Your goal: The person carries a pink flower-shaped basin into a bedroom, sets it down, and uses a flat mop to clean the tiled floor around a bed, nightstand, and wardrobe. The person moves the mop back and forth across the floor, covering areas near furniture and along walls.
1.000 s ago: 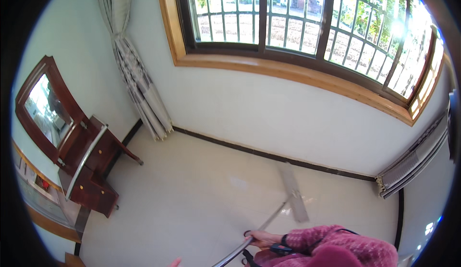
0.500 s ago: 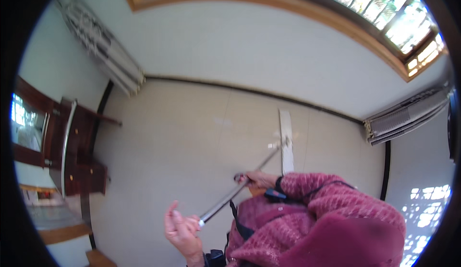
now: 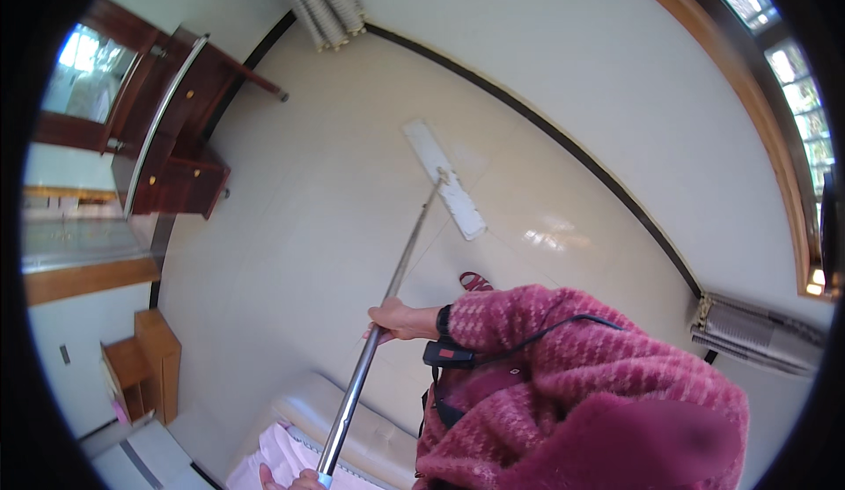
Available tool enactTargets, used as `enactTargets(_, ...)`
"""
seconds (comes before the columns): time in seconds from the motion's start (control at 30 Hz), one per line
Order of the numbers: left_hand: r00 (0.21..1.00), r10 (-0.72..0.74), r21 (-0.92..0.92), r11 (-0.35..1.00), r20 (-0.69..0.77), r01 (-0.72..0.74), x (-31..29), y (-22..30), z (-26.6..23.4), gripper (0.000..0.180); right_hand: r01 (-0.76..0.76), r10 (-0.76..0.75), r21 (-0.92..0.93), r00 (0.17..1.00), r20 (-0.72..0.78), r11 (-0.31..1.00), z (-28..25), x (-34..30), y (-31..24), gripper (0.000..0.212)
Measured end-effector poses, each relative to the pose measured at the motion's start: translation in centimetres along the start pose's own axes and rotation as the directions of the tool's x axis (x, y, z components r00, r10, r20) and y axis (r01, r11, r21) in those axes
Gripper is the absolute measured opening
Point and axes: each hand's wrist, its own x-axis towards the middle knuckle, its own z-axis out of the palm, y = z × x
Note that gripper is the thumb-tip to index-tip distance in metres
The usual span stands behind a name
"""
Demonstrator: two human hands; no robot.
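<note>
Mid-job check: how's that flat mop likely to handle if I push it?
The straight, shiny pole looks metal, so it should stay stiff. The long, flat mop head meets it only near the middle, so it may swivel. The glossy floor probably lets it slide easily.

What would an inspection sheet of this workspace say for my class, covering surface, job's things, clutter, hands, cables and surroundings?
Surface: pale, glossy tiled floor, reflecting light.
Job's things: mop with a long white mop head flat on the floor and a metal pole slanting from it.
Clutter: pink cloth by a beige padded edge.
Hands: right hand closed around the pole; left hand at its near end, mostly cut off, grip unclear.
Cables: black cord over the pink sleeve.
Surroundings: dark-red dressing table, brown cabinet, curtain, window.
</note>
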Motion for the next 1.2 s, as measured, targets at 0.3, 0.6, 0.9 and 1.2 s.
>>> enactTargets(0.3, 0.976, -0.019, -0.068, 0.998, -0.218, 0.005, 0.7, 0.0, 0.7, 0.044, 0.088, -0.071, -0.076, 0.976, 0.203, 0.993, 5.6, 2.9, -1.0, 0.018)
enactTargets(0.6, 0.987, -0.112, -0.265, 0.954, 0.114, 0.139, 6.3, -6.6, 4.5, 0.035, 0.205, -0.217, -0.092, 0.967, -0.133, 0.974, -0.4, 5.7, -6.6, 0.023)
enactTargets(0.9, 0.945, -0.318, -0.519, 0.796, 0.079, 0.311, 9.6, -5.1, 18.7, 0.031, 0.245, -0.260, -0.245, 0.965, -0.030, 0.938, -6.0, 9.9, -21.9, 0.024)
enactTargets(1.2, 0.870, -0.486, -0.602, 0.672, 0.081, 0.431, 14.2, -2.7, 32.3, 0.031, 0.223, -0.222, -0.568, 0.972, 0.073, 0.792, -5.6, 17.7, -39.4, 0.022)
